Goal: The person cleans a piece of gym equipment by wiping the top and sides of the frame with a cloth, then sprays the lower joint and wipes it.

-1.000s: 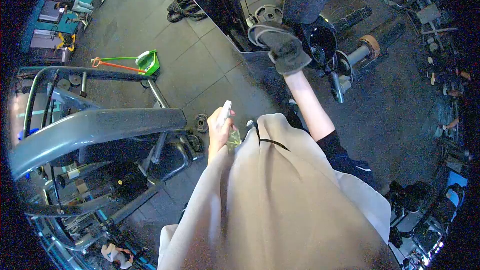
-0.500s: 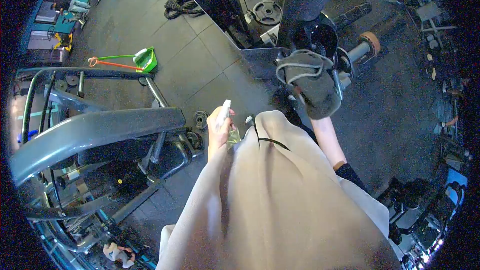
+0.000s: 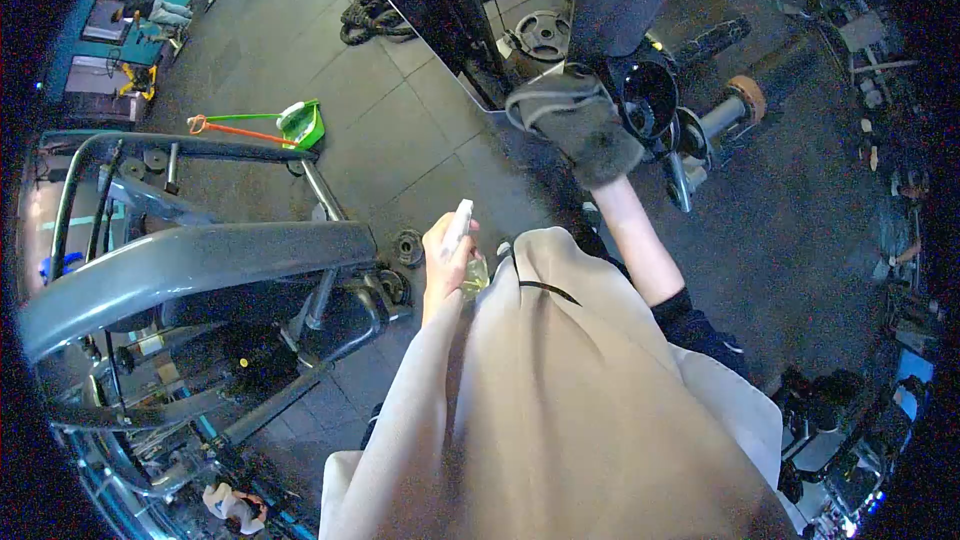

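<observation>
The left hand (image 3: 441,254) has its fingers curled snugly round the neck of a spray bottle (image 3: 475,278). The bottle's white trigger head rises just ahead of those fingers, while its clear body, with yellowish liquid inside, shows below them and to their right, close to the beige garment (image 3: 560,390).

The right hand (image 3: 598,145) is stretched out farther ahead, buried in a grey cloth (image 3: 570,112) that covers it down to the wrist. The cloth hides the right fingers, so how far they are spread or bent cannot be told; it lies right over them, its lighter edging toward the far left end.

Just right of the covered fingers is a black round holder (image 3: 650,95), and beyond them stands a dark upright panel (image 3: 625,0). Whether the cloth touches either cannot be told. A weight plate (image 3: 543,36) lies past the cloth, slightly left, and a coiled black rope (image 3: 372,20) lies on the floor (image 3: 400,140) farther off.

Near the left fingers, on their left, is a small plate (image 3: 408,248); a grey machine frame (image 3: 200,252) and a green dustpan (image 3: 305,127) are farther left.
</observation>
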Demonstrator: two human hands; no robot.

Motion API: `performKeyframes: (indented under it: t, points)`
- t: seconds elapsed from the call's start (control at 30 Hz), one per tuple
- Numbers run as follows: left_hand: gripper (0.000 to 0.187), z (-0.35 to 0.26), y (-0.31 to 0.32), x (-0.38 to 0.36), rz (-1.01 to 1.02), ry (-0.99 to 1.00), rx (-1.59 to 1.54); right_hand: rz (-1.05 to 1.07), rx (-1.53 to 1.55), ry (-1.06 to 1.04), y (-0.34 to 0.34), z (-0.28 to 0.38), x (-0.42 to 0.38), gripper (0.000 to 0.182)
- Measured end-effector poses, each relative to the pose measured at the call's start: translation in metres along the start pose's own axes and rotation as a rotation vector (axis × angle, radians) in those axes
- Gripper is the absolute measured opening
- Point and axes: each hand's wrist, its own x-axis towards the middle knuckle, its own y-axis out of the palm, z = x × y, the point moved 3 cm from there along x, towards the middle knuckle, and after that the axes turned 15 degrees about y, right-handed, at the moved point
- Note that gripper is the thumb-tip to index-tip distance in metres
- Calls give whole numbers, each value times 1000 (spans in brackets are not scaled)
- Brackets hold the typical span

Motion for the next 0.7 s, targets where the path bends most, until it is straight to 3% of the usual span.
performKeyframes:
  t: [0.1,0.23,0.53,0.7]
  points:
    - [23,-6,4,-6,-77,12,-35,-2,37,0,24,16,25,45]
    - [28,14,-5,-17,-1,-9,26,-6,63,26,21,18,21,45]
    - [23,2,2,-1,-27,30,6,1,103,100,-51,0,-67,44]
    - [24,0,10,10,59,23,-37,-7,117,140,-84,-22,-98,44]
